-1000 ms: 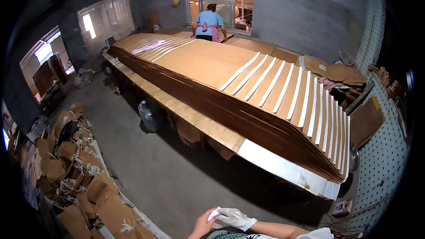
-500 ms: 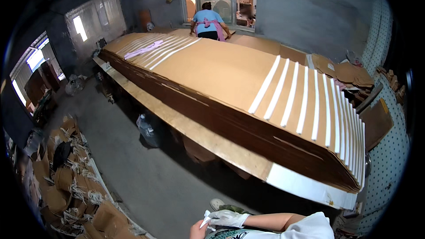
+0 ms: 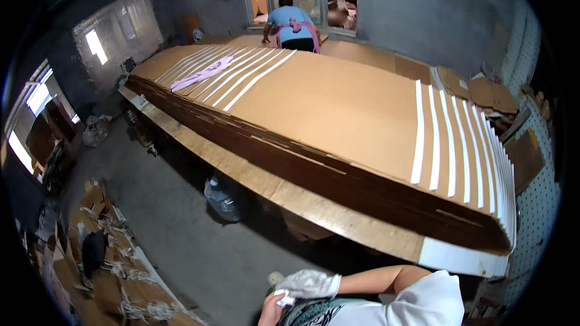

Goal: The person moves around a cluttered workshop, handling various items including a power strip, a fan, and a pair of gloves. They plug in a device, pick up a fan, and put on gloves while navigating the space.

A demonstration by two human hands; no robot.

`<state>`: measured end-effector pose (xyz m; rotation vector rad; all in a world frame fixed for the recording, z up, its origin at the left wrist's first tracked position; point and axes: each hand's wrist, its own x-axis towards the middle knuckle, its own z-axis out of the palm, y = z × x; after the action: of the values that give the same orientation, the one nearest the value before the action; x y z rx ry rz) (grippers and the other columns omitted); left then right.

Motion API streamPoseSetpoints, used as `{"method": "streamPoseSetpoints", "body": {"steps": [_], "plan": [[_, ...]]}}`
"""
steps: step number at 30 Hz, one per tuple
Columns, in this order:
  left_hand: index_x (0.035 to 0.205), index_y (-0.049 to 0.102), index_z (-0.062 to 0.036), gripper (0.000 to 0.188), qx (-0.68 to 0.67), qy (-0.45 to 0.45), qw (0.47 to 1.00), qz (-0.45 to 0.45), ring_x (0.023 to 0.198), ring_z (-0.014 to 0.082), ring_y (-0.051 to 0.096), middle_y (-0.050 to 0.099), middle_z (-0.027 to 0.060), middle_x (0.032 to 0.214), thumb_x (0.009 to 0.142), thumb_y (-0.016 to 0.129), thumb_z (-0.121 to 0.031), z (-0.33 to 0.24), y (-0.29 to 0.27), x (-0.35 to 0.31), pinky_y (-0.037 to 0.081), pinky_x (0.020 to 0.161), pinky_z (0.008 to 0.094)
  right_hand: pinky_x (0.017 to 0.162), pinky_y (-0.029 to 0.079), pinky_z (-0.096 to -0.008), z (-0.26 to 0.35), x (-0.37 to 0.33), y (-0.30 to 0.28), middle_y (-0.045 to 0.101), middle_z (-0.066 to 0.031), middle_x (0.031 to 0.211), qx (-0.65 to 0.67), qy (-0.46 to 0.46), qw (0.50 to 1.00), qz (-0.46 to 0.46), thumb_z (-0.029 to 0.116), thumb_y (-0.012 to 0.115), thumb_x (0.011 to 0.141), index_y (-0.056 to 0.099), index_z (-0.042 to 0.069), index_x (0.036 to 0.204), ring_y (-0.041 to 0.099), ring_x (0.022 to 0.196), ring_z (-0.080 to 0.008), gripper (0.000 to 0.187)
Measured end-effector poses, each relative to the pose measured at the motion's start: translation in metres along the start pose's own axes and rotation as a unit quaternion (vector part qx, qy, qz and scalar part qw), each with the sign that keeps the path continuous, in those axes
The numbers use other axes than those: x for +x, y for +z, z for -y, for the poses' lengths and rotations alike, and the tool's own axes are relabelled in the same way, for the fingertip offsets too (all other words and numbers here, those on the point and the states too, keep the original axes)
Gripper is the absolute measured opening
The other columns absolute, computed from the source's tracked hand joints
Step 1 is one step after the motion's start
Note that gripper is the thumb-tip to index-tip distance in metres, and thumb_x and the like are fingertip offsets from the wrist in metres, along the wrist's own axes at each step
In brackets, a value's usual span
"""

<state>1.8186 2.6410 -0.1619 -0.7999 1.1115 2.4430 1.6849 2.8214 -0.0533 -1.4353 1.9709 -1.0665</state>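
Note:
At the lower edge, in front of my body, my two hands are close together. My right hand (image 3: 309, 284) wears a white knit glove and comes in from the right, its fingers largely hidden by the fabric. Bare and closed, my left hand (image 3: 270, 310) pinches a bunched white end (image 3: 283, 297), which looks like part of the glove at the right hand's fingertips. Beyond them a long stack of brown cardboard sheets (image 3: 344, 108), fanned at both ends with white strips (image 3: 435, 139) along the edges, lies on a wooden table (image 3: 290, 196). Neither hand touches it.
A co-worker (image 3: 293, 24) in a blue top bends over cardboard at the far end. A purple cloth (image 3: 202, 73) lies on the stack. A clear plastic jug (image 3: 225, 200) stands by the table; cardboard scraps (image 3: 115, 265) are heaped at lower left.
My view has shifted, so the stack's near end sits further right. The gloved right hand has risen slightly over the left, which still pinches the white fabric. The co-worker stays bent over.

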Motion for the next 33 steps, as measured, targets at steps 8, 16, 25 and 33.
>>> {"method": "streamPoseSetpoints", "body": {"steps": [8,16,25,33], "plan": [[0.124,0.046,-0.0067,0.029,-0.008,-0.031,0.998,0.06,0.095,0.0314,0.063,0.061,0.0177,0.112,0.099,0.052,-0.021,-0.168,-0.046,0.076,0.055,0.081,0.0517,0.083,0.05,-0.0401,-0.03,0.145,-0.028,0.067,-0.0147,0.099,-0.032,0.162,0.977,-0.135,0.032,0.054,0.094,0.065,0.007,0.108,0.064,0.095,-0.0318,0.031],[0.106,0.056,-0.0128,0.011,-0.203,-0.001,0.979,-0.007,0.083,0.0186,0.061,0.064,0.0064,0.098,0.096,0.052,-0.012,-0.3,-0.073,0.151,0.05,0.062,0.0337,0.101,0.041,-0.0311,-0.041,0.301,-0.089,0.057,-0.0176,0.129,0.198,0.172,0.959,-0.112,0.019,0.055,0.093,0.045,-0.001,0.136,0.054,0.12,-0.025,0.048],[0.114,0.057,-0.0014,0.022,-0.105,0.098,0.988,-0.059,0.082,0.0168,0.061,0.065,0.0085,0.1,0.099,0.05,-0.015,-0.409,-0.128,0.19,0.051,0.072,0.0294,0.078,0.053,-0.0353,-0.117,0.469,-0.099,0.069,-0.0145,0.099,0.1,0.146,0.978,-0.113,0.023,0.058,0.093,0.063,0.005,0.115,0.066,0.093,-0.0344,0.029],[0.111,0.062,-0.0006,0.022,-0.169,0.078,0.976,-0.114,0.096,0.0191,0.063,0.065,0.008,0.106,0.096,0.056,-0.016,-0.49,-0.25,0.224,0.052,0.084,0.031,0.064,0.051,-0.0439,-0.152,0.647,-0.076,0.068,-0.0168,0.085,-0.038,0.009,0.995,0.087,0.029,0.058,0.092,0.063,0.008,0.118,0.066,0.074,-0.0349,0.033]]}}
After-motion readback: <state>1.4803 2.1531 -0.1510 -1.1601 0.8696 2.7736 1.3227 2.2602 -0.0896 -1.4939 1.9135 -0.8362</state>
